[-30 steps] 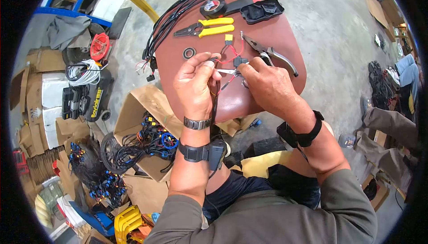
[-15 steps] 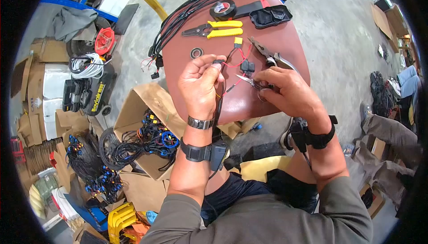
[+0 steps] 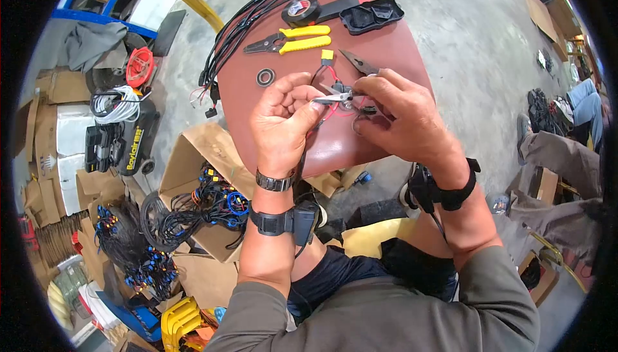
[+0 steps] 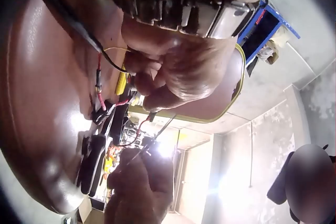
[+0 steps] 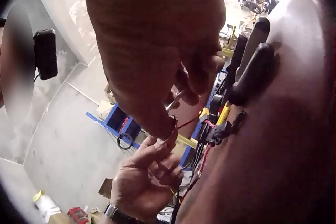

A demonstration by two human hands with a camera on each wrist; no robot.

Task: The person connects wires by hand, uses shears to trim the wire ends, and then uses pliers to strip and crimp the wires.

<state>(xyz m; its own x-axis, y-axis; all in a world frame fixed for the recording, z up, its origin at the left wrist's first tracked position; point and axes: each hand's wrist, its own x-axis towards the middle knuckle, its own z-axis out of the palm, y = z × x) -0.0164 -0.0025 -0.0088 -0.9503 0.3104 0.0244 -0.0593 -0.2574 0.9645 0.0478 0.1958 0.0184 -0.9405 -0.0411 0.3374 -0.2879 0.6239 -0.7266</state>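
In the head view the left hand point(image 3: 281, 123) pinches a dark wire end between thumb and fingers over the reddish-brown seat point(image 3: 393, 49). The right hand point(image 3: 405, 120) grips small scissors point(image 3: 336, 98) by the handles, the blades reaching the left fingertips. Under the blades lie red and black wires with a yellow connector point(image 3: 327, 56) and a black part point(image 3: 341, 87). Pliers point(image 3: 358, 62) lie beyond the right hand, which partly hides them. The left wrist view shows the left hand point(image 4: 176, 69) with a wire beside it; in the right wrist view the left hand point(image 5: 144, 179) meets the right fingertips.
Yellow-handled strippers point(image 3: 302, 38), a ring bearing point(image 3: 265, 77), black tape point(image 3: 300, 11), an open black case point(image 3: 372, 16) and a bundle of black cables point(image 3: 222, 46) lie on the seat. A cardboard box point(image 3: 187, 159) of wiring stands at lower left.
The right hand has brought the scissors up and left to the left fingertips, after holding them lower and farther away half a second ago. The left hand keeps its pinch.
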